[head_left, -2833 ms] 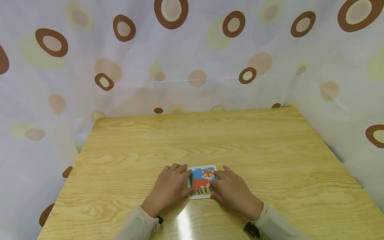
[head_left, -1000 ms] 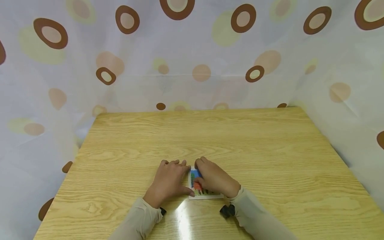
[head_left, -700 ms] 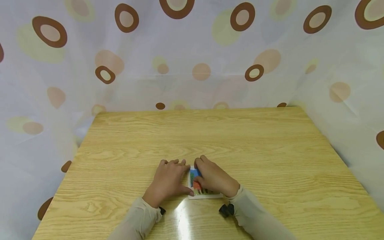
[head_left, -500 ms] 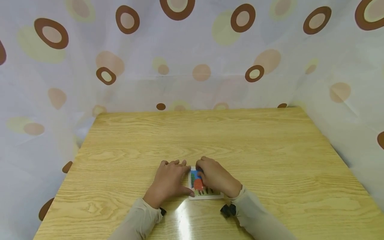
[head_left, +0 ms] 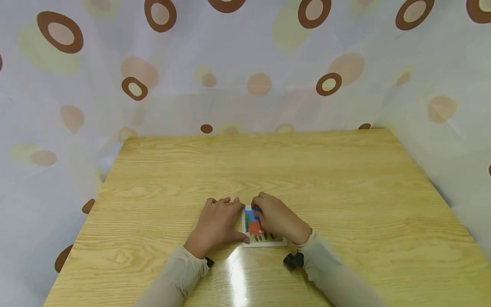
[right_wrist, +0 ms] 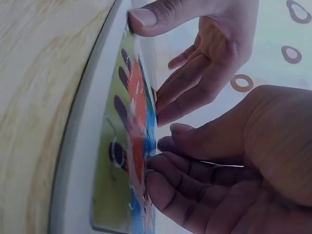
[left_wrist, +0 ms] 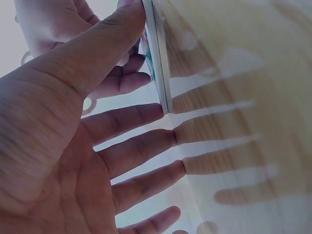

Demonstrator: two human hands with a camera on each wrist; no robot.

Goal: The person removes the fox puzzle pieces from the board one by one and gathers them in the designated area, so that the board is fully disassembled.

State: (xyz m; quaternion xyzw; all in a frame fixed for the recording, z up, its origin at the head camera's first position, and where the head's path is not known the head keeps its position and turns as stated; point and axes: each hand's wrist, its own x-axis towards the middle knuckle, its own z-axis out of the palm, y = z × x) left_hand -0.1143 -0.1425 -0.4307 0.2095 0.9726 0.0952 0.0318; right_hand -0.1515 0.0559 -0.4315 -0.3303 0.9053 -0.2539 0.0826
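Note:
A small jigsaw puzzle (head_left: 253,228) in a white frame lies flat on the table, showing a red fox, blue sky and green grass. My left hand (head_left: 218,222) holds its left side, the thumb at the near-left corner and the index fingertip at the far-left one. The other left fingers spread out over the table in the left wrist view. My right hand (head_left: 279,218) is over the puzzle's right part and hides the fox's head in the head view. Its fingers are curled, with fingertips (right_wrist: 158,187) touching the picture in the right wrist view. Nothing shows between them.
The wooden table (head_left: 172,170) stretches out around the puzzle. A white curtain (head_left: 230,102) with brown and beige circles stands behind it and at both sides. A dark wrist device (head_left: 293,260) sits under my right sleeve.
My right hand has come from the puzzle's right edge over the picture, covering the fox's head. Lately its thumb has shifted away from me. The left hand stays at the left side.

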